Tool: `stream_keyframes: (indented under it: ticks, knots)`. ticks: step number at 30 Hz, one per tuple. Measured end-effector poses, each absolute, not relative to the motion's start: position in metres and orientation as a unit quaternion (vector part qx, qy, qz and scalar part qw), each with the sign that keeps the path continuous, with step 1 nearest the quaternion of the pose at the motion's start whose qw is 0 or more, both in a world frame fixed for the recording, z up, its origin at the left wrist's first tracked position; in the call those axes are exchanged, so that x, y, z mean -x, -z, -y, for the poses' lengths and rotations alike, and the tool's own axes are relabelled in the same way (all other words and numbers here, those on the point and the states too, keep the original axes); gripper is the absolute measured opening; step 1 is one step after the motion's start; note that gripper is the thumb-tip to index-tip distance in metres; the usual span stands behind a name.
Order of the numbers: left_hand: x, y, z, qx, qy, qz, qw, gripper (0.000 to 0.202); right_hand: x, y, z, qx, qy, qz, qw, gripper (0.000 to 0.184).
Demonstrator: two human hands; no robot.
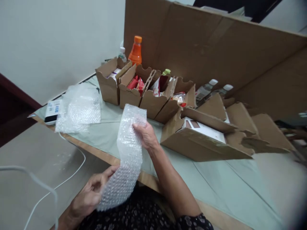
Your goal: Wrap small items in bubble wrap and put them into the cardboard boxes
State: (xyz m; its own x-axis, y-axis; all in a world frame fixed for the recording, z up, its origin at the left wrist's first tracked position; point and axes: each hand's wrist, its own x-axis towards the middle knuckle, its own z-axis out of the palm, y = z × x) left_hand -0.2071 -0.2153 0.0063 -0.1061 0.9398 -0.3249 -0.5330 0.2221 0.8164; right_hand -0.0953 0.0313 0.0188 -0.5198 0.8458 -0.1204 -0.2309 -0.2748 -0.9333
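A long strip of clear bubble wrap (128,156) hangs upright between my two hands over the table's near edge. My right hand (146,135) is closed on the strip's upper part, thumb in front. My left hand (90,193) pinches its lower end near my lap. A stack of more bubble wrap sheets (79,108) lies on the table to the left. Just right of my right hand sits an open cardboard box (203,143) with a white item inside.
A row of small open cardboard boxes (141,91) holding red packets and bottles stands at the back, with an orange bottle (136,51) behind. A big cardboard sheet (216,48) leans at the rear. A white device (52,111) and a white cable (72,172) lie at the left.
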Motion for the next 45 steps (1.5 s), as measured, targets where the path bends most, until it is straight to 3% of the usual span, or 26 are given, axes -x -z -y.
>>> stream_keyframes:
  ticks: [4,8,11,14,18,20,23,25,27,33,39,45]
  knots:
    - [0.185,0.009,0.202,-0.107,-0.554,-0.444,0.696,0.033,0.063,-0.009,-0.057,0.455,-0.554,0.585,0.378,0.047]
    - [0.173,0.015,0.202,-0.048,-0.530,-0.475,0.701,0.031,0.006,0.008,-0.017,0.509,-0.441,0.655,0.341,0.065]
    - [0.172,0.008,0.200,-0.043,-0.517,-0.486,0.704,0.030,-0.044,0.007,0.043,0.449,-0.293,0.799,0.272,0.059]
    - [0.172,-0.003,0.193,-0.047,-0.498,-0.473,0.725,0.031,-0.066,0.005,0.087,0.324,-0.237,0.897,0.183,0.066]
    - [0.173,-0.006,0.185,-0.066,-0.483,-0.483,0.727,0.035,-0.043,0.016,0.090,0.292,-0.277,0.889,0.217,0.062]
    - [0.176,-0.004,0.185,-0.123,-0.517,-0.554,0.641,0.035,-0.025,0.021,0.077,0.346,-0.346,0.837,0.246,0.051]
    - [0.179,-0.001,0.183,-0.317,-0.534,-0.689,0.375,0.027,-0.008,0.022,0.059,0.430,-0.423,0.762,0.235,0.038]
    - [0.176,0.001,0.175,-0.471,-0.490,-0.700,0.219,0.021,-0.003,0.021,0.053,0.459,-0.425,0.750,0.217,0.040]
    - [0.169,0.006,0.162,-0.589,-0.444,-0.661,0.138,0.016,-0.002,0.020,0.051,0.477,-0.378,0.765,0.213,0.045]
    - [0.160,0.027,0.136,-0.686,-0.357,-0.623,0.117,0.019,-0.029,0.015,0.062,0.486,-0.174,0.823,0.237,0.059]
    - [0.164,0.027,0.140,-0.687,-0.357,-0.627,0.082,0.032,-0.035,0.002,0.070,0.328,-0.163,0.915,0.170,0.049]
    - [0.168,0.030,0.144,-0.645,-0.342,-0.683,0.032,0.058,-0.028,0.005,0.063,0.315,-0.156,0.927,0.133,0.044]
